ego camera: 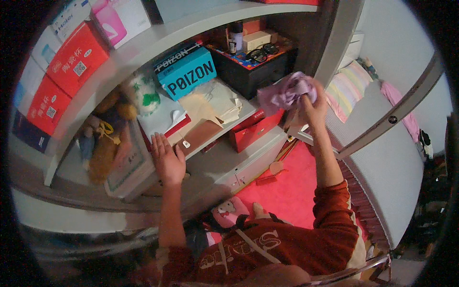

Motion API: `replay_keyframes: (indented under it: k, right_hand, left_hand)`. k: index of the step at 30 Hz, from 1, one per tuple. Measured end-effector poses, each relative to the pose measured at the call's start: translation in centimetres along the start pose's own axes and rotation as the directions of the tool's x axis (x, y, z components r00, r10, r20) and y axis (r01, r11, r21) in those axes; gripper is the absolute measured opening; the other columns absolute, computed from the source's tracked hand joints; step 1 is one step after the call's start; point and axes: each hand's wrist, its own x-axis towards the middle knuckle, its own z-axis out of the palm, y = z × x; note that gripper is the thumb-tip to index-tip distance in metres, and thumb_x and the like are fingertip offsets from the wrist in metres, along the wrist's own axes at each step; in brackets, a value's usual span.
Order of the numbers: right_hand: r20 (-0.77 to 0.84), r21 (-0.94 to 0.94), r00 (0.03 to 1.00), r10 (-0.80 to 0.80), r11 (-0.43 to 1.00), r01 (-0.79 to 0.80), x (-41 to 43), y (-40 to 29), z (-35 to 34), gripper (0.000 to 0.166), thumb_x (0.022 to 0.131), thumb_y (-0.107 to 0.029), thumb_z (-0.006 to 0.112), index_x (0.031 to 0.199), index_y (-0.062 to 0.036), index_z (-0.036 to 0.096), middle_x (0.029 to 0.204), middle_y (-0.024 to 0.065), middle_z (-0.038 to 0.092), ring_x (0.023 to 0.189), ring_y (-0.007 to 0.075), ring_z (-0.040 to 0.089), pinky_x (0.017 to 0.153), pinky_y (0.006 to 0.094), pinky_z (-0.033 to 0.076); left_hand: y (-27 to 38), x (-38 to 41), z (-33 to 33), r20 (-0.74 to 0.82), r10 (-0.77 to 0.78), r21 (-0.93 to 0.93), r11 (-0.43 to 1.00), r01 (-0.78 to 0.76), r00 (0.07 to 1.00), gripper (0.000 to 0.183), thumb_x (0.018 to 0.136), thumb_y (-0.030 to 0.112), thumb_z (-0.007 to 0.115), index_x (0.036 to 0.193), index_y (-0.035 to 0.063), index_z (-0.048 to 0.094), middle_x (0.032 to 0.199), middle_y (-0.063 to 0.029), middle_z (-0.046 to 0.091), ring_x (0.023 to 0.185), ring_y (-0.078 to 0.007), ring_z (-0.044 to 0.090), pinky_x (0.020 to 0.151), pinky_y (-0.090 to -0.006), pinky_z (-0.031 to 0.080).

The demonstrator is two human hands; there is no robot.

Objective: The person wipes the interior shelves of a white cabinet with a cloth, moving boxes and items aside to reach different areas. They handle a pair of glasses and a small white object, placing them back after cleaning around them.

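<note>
My right hand (313, 104) is raised at the right end of the shelf, gripping a crumpled lilac cloth (288, 91) that is partly blurred. The palm of my left hand (168, 159) lies flat at the shelf's front edge with nothing in it. Beside its fingertips are white papers (159, 123) and a brown paper folder (200, 135) with a small white tag (186, 144). Behind the papers sits a blue box (192, 73). A black chest (258, 68) stands left of the cloth, bearing black-framed glasses (263, 52), bottles and a small carton.
A red open box (256, 129) sits on the level below. Left of my left hand are a framed board (132, 161) and plush toys (102, 154). Red boxes (82, 59) fill the upper shelf. At right, a curved frame (392, 118) stands before a bed (387, 158); a pink cushion (229, 211) lies below.
</note>
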Motion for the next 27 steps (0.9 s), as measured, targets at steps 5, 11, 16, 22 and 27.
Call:
replay_keyframes:
  k: [5, 11, 16, 22, 27]
  right_hand:
    - [0.057, -0.553, 0.952, -0.301, 0.785, 0.281, 2.4, -3.3, 1.1, 0.057, 0.073, -0.003, 0.073, 0.127, -0.015, 0.063, 0.134, 0.0143, 0.057, 0.123, 0.0381, 0.051, 0.108, 0.0464, 0.04]
    - [0.255, -0.619, 0.936, -0.243, 0.703, 0.351, 0.4, 11.6, 6.8, 0.06, 0.088, -0.036, 0.071, 0.141, -0.0173, 0.052, 0.142, 0.019, 0.051, 0.127, 0.0432, 0.049, 0.104, 0.0513, 0.044]
    - [0.369, -0.729, 0.928, 0.05, 0.635, 0.256, 2.3, 13.6, 6.9, 0.065, 0.087, -0.047, 0.068, 0.14, -0.0137, 0.05, 0.131, 0.0207, 0.058, 0.115, 0.0429, 0.057, 0.099, 0.0493, 0.047]
    - [0.395, -0.766, 0.917, -0.046, 0.535, 0.357, 4.4, 15.4, 6.3, 0.056, 0.089, -0.05, 0.064, 0.128, -0.0107, 0.057, 0.117, 0.0187, 0.066, 0.107, 0.0418, 0.063, 0.095, 0.0501, 0.047]
    - [0.326, -0.737, 0.935, -0.142, 0.581, 0.345, 3.3, 13.4, 6.8, 0.049, 0.087, -0.045, 0.066, 0.12, -0.0093, 0.062, 0.113, 0.0199, 0.067, 0.106, 0.0419, 0.063, 0.092, 0.0496, 0.049]
  left_hand:
    - [-0.6, -0.4, 0.4, -0.04, 0.018, 0.001, 1.0, -0.018, 0.999, 0.056, 0.097, 0.023, 0.053, 0.14, -0.0136, 0.046, 0.152, -0.0285, 0.04, 0.146, -0.0399, 0.033, 0.122, -0.0478, 0.025]
    - [0.4, 0.9, 0.1, -0.021, 0.049, -0.022, 0.999, -0.05, 0.999, 0.056, 0.097, 0.023, 0.053, 0.138, -0.0147, 0.047, 0.151, -0.0299, 0.041, 0.145, -0.0402, 0.034, 0.122, -0.0459, 0.025]
    - [0.0, 0.1, -0.1, -0.047, 0.051, 0.053, 0.997, -0.049, 0.998, 0.056, 0.096, 0.027, 0.054, 0.137, -0.012, 0.051, 0.148, -0.0283, 0.046, 0.142, -0.0401, 0.039, 0.119, -0.0472, 0.029]
    - [0.7, 0.3, -0.4, -0.082, 0.052, 0.065, 0.997, -0.047, 0.995, 0.055, 0.096, 0.029, 0.054, 0.135, -0.0095, 0.053, 0.145, -0.0252, 0.05, 0.14, -0.0385, 0.042, 0.116, -0.0486, 0.034]
    - [0.8, 0.4, -0.1, -0.12, 0.066, 0.07, 0.996, -0.058, 0.991, 0.053, 0.095, 0.026, 0.055, 0.133, -0.0102, 0.055, 0.144, -0.0262, 0.051, 0.138, -0.0388, 0.045, 0.116, -0.0468, 0.034]
